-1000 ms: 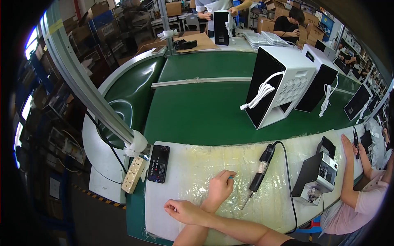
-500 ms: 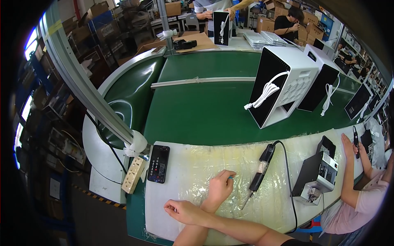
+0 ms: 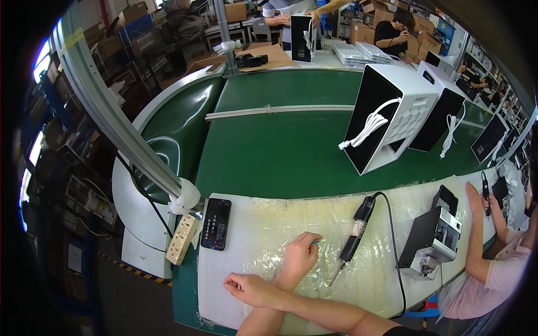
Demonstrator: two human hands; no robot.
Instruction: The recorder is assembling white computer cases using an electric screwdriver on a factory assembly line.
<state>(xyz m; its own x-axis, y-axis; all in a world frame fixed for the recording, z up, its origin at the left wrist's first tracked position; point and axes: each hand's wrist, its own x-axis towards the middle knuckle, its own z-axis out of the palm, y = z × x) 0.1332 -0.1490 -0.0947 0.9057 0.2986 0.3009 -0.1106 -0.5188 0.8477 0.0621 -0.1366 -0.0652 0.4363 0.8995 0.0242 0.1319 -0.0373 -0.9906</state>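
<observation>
My forearms are crossed over the plastic-covered worktop (image 3: 263, 218), the right lying over the left. My left hand (image 3: 301, 256) rests in the middle with its fingers curled, and a small blue-green bit shows at the fingertips, too small to name. Further left, my right hand (image 3: 249, 289) is loosely closed, with nothing visible in it. To the right of my left hand lies a black electric screwdriver (image 3: 357, 229), its bit pointing toward me and its cable running right. A dark phone (image 3: 216, 224) lies at the worktop's left end.
White-and-black appliance housings (image 3: 392, 117) with bundled white cables stand on the green conveyor belt (image 3: 269, 151). A screw feeder (image 3: 434, 241) sits at right, near a co-worker's arm (image 3: 476, 246). A power strip (image 3: 182, 239) and metal post (image 3: 117, 112) flank the left.
The housings on the belt have shifted slightly to the right. The person across the belt has turned the housing they hold a little. My hands have not moved.
</observation>
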